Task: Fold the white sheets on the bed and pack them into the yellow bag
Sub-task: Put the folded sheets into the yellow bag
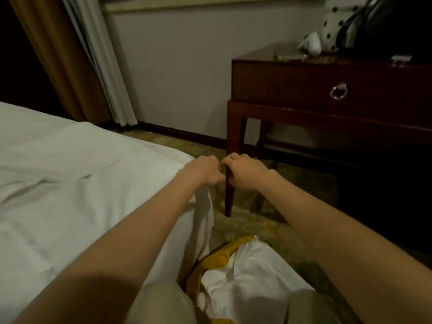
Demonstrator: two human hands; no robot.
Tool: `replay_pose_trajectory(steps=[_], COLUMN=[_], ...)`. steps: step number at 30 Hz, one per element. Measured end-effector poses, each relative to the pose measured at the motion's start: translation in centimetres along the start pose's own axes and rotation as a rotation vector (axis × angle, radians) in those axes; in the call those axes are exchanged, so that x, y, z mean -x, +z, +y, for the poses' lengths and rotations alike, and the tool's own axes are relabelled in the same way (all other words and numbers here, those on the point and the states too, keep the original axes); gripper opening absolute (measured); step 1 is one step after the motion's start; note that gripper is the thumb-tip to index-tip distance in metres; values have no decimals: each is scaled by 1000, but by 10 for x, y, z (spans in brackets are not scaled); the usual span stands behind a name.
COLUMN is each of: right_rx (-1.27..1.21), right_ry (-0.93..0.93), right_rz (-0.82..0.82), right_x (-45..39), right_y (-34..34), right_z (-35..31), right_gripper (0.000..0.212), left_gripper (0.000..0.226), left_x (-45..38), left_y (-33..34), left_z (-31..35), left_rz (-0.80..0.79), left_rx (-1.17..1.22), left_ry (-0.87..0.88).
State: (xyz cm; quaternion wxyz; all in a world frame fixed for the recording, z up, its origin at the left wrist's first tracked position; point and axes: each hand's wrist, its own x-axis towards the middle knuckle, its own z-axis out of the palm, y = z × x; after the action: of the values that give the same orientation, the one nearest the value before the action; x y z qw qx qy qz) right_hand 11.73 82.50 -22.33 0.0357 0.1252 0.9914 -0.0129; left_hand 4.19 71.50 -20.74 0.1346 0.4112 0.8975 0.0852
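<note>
The bed (pixel 70 183) fills the left, with a sheet (pixel 204 213) hanging over its near right edge. The bag (pixel 222 256) sits on the floor (pixel 268 220) just right of the bed, below both hands, with cloth (pixel 252 272) in it. The left hand (pixel 203 170) and right hand (pixel 245 170) meet above the bed's corner, seemingly touching. A side table (pixel 327 90) stands beyond on the right, curtains (pixel 77 59) behind the bed.
</note>
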Motion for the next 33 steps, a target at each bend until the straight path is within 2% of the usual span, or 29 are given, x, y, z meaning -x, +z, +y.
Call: replay_pose_trajectory(steps=[5, 8, 10, 14, 17, 19, 21, 24, 26, 28, 30, 33], right_rx=[-41, -55, -72, -123, -134, -145, -233, -454, -603, -792, -890, -705], right_ry=[-127, -222, -291, -374, -312, -254, -182, -65, 49, 116, 149, 119], right_rz=[117, 182, 185, 120, -11, -27, 18, 11, -83, -171, -170, -45], right_x=[-21, -43, -54, -68, -81, -87, -88, -99, -107, -113, -116, -120], right_y=[-64, -86, -95, -93, -73, -62, -60, -58, -58, -56, -57, -63], right_z=[-49, -96, -134, -197, -215, -218, -220, -216, -211, -205, -204, -211], right_gripper=[49, 42, 41, 48, 54, 51, 48, 57, 71, 79, 81, 76], left_gripper=[29, 22, 35, 47, 49, 60, 70, 65, 58, 61, 42, 22], left_x=[46, 78, 102, 152, 189, 209, 225, 234, 228, 216, 203, 192], left_y=[-74, -105, -119, -127, -119, -106, -88, -68, -58, -47, -37, -33], left_z=[-38, -81, -113, -183, -225, -244, -258, -267, -273, -276, -280, -275], left_rz=[131, 218, 268, 307, 302, 318, 351, 327, 317, 284, 376, 527], left_rx=[22, 6, 7, 8, 64, 245, 555, 1062, 1365, 1589, 1688, 1722], left_ry=[-125, -237, -334, -542, -722, -837, -931, -1015, -902, -737, -656, -651])
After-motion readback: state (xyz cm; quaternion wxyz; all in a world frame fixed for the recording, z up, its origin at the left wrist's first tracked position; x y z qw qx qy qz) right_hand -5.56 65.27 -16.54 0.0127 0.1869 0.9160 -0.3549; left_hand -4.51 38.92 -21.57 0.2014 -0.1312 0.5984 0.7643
